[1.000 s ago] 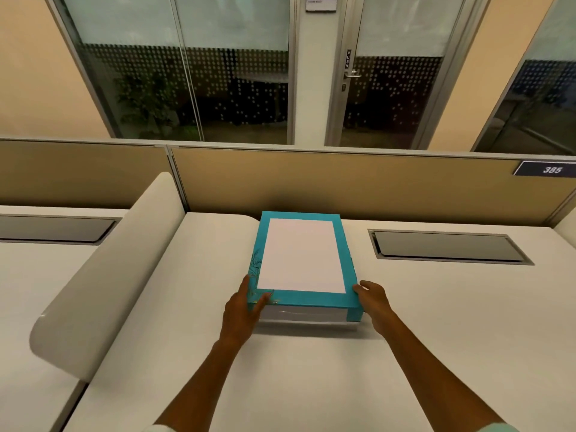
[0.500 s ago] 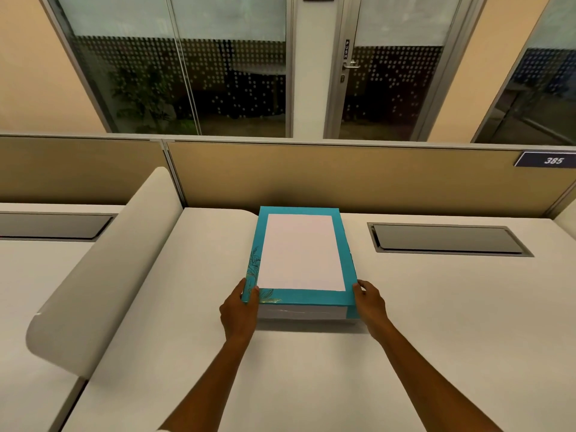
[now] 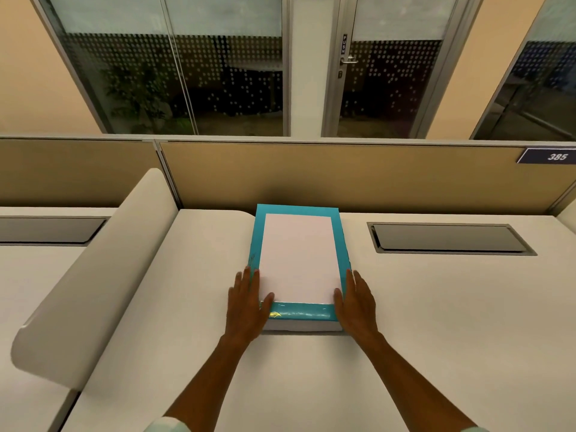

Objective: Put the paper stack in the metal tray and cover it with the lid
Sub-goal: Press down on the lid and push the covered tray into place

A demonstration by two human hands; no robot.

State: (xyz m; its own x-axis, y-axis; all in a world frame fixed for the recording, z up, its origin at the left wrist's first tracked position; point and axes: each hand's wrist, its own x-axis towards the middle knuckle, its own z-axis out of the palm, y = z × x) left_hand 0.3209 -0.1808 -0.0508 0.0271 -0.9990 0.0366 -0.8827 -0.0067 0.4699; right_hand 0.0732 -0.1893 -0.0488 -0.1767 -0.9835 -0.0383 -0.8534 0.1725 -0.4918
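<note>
A teal lid (image 3: 298, 313) with a large white panel lies flat on the metal tray, whose pale front wall (image 3: 304, 326) shows just under the lid's near edge. The box stands against the desk partition. My left hand (image 3: 246, 304) lies along the lid's near left side, fingers stretched forward and thumb on top of the lid. My right hand (image 3: 357, 302) mirrors it on the near right side, thumb on the lid's top. The paper stack is hidden; I cannot tell whether the white panel is paper or part of the lid.
The box sits on a pale desk (image 3: 436, 322) bounded at the back by a tan partition (image 3: 343, 176). A recessed grey cable hatch (image 3: 448, 238) lies to the right of the box. A curved white divider (image 3: 93, 275) rises on the left.
Both hands slid from the lid's near corners forward along its sides, and the thumbs came to rest on top. The lid and tray stayed in place.
</note>
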